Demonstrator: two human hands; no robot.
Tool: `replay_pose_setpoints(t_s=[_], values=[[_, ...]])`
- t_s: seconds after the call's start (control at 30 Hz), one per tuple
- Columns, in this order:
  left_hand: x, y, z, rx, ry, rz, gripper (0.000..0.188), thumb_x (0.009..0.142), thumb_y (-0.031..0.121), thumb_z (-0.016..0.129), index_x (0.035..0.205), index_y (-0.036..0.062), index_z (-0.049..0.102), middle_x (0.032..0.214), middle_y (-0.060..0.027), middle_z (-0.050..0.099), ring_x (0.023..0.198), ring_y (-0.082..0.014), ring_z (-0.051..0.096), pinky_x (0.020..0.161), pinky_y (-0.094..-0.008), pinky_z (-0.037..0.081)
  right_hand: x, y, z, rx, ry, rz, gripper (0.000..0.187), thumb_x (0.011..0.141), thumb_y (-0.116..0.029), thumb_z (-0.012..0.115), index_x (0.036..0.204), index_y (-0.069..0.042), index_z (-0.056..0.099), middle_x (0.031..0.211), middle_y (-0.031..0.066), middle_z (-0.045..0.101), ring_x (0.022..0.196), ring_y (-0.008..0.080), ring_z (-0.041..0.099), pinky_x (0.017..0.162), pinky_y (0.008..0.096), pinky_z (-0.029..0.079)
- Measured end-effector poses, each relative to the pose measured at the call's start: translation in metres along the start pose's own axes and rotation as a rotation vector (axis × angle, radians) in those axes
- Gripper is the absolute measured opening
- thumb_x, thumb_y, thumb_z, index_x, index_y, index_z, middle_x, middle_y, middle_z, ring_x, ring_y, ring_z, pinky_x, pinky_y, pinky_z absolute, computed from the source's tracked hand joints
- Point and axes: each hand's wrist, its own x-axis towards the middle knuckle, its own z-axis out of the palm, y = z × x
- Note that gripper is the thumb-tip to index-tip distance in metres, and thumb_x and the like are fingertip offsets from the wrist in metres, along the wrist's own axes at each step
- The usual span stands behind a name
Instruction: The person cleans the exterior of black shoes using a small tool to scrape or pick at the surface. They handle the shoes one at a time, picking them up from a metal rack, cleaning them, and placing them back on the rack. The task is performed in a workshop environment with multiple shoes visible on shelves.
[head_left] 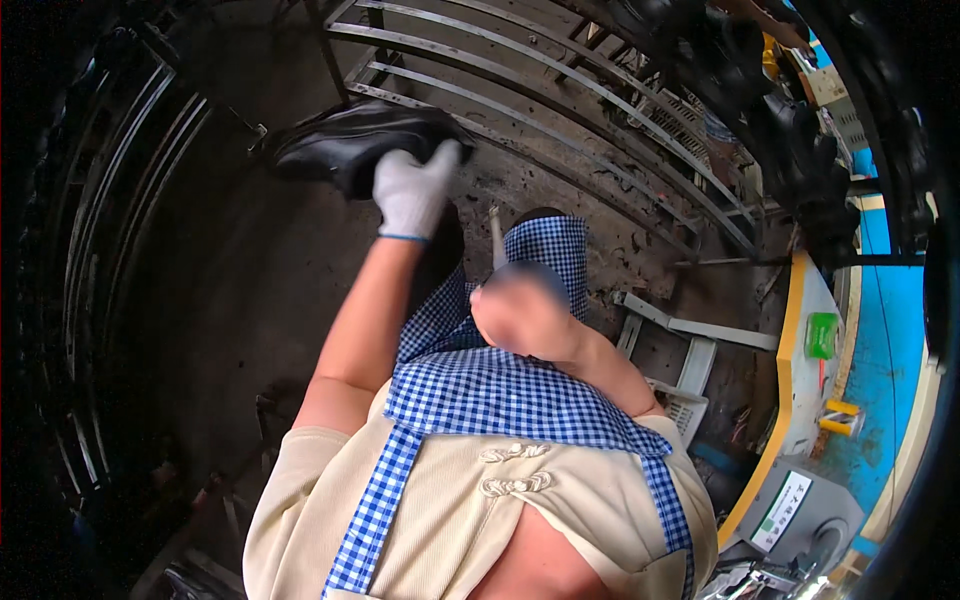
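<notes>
A black leather shoe (pixel 370 140) is held up ahead of me on the left, its long end pointing left. My left hand (pixel 415 190), in a white glove with a blue cuff edge, is closed around it. My bare right hand (pixel 525 315) is in front of my blue checked apron (pixel 500 385). A blur covers much of that hand, so its fingers are hard to make out. A slim pale stick (pixel 497 238) rises from it and seems to be in its grip.
Metal rack rails (pixel 520 75) run across the far side, with black shoes (pixel 800 150) at the upper right. Another rack (pixel 110 190) stands left. At right are a yellow-edged bench (pixel 790 370), a grey machine (pixel 810 510) and a pale metal frame (pixel 695 365) near the floor.
</notes>
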Motion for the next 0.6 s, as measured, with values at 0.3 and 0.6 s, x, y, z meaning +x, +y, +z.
replay_pose_setpoints(t_s=[0.3,0.6], values=[[0.008,0.002,-0.058,-1.221,-0.410,-0.129,0.036,0.080,0.010,0.069,0.113,-0.0010,0.066,0.102,-0.0082,0.069,0.093,-0.0210,0.065,0.084,-0.0338,0.053,-0.070,0.030,-0.135,-1.061,1.205,0.218,0.038,0.093,-0.038,0.065,0.096,0.001,0.068,0.074,0.0136,0.066,0.067,0.0213,0.063,0.064,0.0369,0.049],[-0.030,0.027,-0.079,-0.686,-0.582,-0.019,0.040,0.078,0.021,0.073,0.110,-0.0024,0.066,0.102,-0.0063,0.069,0.092,-0.0184,0.064,0.083,-0.0322,0.052,-0.044,0.020,-0.137,-0.299,0.813,-0.019,0.036,0.103,-0.032,0.053,0.118,-0.002,0.067,0.080,0.0039,0.070,0.054,0.0050,0.049,0.047,0.0231,0.039]])
